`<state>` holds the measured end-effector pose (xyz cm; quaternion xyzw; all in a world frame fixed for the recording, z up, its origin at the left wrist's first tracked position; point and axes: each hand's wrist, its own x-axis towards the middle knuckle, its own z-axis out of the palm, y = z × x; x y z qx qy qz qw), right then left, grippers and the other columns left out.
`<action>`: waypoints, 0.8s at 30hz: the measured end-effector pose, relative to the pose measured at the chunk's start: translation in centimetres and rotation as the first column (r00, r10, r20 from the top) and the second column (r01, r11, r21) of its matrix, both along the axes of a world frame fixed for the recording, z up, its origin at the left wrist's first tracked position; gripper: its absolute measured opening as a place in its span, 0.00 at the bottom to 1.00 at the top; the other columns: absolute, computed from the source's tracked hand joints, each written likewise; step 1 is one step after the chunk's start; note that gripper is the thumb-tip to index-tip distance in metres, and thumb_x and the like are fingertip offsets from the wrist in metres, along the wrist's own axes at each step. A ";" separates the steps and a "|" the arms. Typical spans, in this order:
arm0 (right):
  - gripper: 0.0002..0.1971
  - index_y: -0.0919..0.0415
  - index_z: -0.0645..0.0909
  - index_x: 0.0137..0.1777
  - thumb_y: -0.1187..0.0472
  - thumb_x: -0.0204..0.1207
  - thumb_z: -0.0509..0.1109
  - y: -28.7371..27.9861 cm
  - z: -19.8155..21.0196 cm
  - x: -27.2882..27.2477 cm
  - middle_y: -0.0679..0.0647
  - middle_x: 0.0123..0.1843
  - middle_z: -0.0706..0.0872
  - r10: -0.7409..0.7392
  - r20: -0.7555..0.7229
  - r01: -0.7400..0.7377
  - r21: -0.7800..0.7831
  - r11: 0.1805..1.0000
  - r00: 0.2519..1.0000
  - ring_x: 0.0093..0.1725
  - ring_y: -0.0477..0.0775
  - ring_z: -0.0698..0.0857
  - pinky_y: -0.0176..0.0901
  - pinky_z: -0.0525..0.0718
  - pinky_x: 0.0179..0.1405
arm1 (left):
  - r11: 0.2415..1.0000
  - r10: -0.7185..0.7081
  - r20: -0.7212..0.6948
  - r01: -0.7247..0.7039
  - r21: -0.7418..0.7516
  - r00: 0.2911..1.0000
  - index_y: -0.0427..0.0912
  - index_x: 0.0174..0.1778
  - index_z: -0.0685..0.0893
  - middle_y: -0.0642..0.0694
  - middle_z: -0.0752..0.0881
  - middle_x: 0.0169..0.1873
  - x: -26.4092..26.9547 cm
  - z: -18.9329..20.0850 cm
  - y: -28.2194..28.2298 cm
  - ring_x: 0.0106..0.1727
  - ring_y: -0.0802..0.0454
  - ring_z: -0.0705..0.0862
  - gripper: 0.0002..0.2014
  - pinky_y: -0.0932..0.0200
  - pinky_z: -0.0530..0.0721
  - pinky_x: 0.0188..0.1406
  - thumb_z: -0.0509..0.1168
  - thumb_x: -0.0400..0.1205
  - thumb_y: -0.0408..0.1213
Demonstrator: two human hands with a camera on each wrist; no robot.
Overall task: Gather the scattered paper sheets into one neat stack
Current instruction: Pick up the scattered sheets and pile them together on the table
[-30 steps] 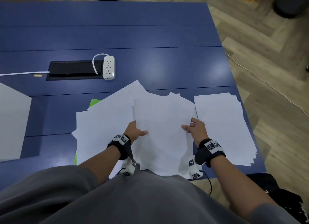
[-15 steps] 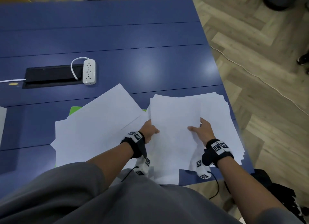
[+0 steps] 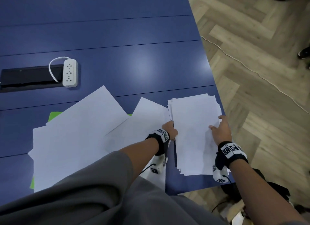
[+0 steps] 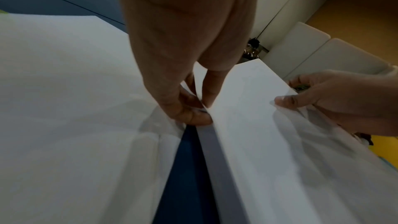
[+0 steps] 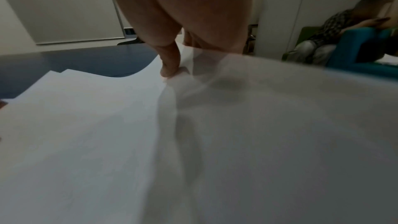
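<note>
I'm pinching the left edge of the paper stack (image 3: 194,132) with my left hand (image 3: 170,130), and my right hand (image 3: 221,132) is gripping its right edge, thumb on top. It's sitting at the bench's (image 3: 117,40) right corner, loose sheets (image 3: 80,137) lying just beside it. No readable writing anywhere, sheets are looking blank, wristbands (image 3: 230,149) only showing square black-and-white markers.
</note>
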<state>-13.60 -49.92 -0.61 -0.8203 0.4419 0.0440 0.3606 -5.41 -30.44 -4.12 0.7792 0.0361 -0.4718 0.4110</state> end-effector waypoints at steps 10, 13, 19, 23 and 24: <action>0.37 0.51 0.64 0.75 0.61 0.67 0.75 1.4 -2.2 -0.2 0.61 0.76 0.59 0.271 -0.400 -0.415 -0.335 0.846 0.876 0.73 0.67 0.61 0.66 0.67 0.66 | 0.988 -0.124 0.202 0.102 0.117 0.971 0.41 0.50 0.62 0.40 0.74 0.46 -1.0 -0.6 -1.8 0.42 0.45 0.73 0.25 0.54 0.76 0.38 0.71 0.69 0.21; 0.33 0.50 0.67 0.76 0.55 0.71 0.74 3.0 -2.6 0.4 0.57 0.77 0.60 0.460 -0.321 -0.544 -0.260 0.798 0.828 0.74 0.65 0.62 0.64 0.67 0.66 | 0.982 -0.180 0.233 0.159 0.106 0.956 0.39 0.50 0.67 0.40 0.74 0.47 -1.2 -0.2 -1.6 0.44 0.43 0.75 0.22 0.51 0.79 0.40 0.72 0.69 0.23; 0.39 0.40 0.60 0.79 0.40 0.70 0.73 5.4 -3.5 0.4 0.52 0.79 0.57 0.612 -0.323 -0.673 -0.123 0.730 0.722 0.76 0.62 0.58 0.63 0.69 0.67 | 0.917 -0.399 0.338 0.359 0.177 0.853 0.35 0.64 0.79 0.36 0.77 0.60 0.4 0.9 0.9 0.61 0.38 0.78 0.20 0.53 0.78 0.60 0.64 0.75 0.26; 0.41 0.41 0.60 0.79 0.42 0.68 0.76 5.9 -4.0 0.3 0.53 0.80 0.57 0.602 -0.381 -0.689 -0.149 0.709 0.702 0.77 0.64 0.56 0.64 0.70 0.65 | 0.859 -0.501 0.343 0.409 0.307 0.795 0.45 0.66 0.76 0.43 0.73 0.62 1.5 1.8 5.0 0.65 0.40 0.70 0.24 0.43 0.77 0.60 0.70 0.72 0.34; 0.41 0.41 0.60 0.78 0.43 0.68 0.77 6.1 -4.1 0.4 0.53 0.80 0.57 0.593 -0.383 -0.681 -0.152 0.716 0.708 0.77 0.64 0.56 0.64 0.70 0.65 | 0.814 -0.569 0.329 0.458 0.358 0.754 0.48 0.67 0.74 0.45 0.71 0.64 1.4 2.2 6.2 0.66 0.41 0.67 0.29 0.43 0.76 0.60 0.75 0.70 0.40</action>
